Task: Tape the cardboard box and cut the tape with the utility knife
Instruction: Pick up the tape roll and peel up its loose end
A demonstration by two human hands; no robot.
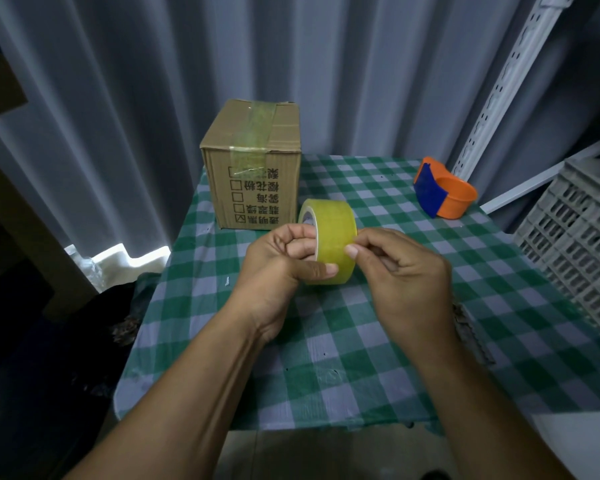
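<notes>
A yellowish roll of packing tape (333, 233) is held above the middle of the table. My left hand (281, 268) grips it with fingers through the core and the thumb under the roll. My right hand (395, 268) pinches at the roll's outer face with thumb and forefinger. A brown cardboard box (253, 161) with printed characters stands at the table's far left; a strip of clear tape runs over its top seam and down the front. No utility knife is visible.
The table wears a green and white checked cloth (326, 341). An orange and blue tape dispenser (444, 192) lies at the far right. A grey plastic crate (575, 237) stands off the right edge. Grey curtains hang behind.
</notes>
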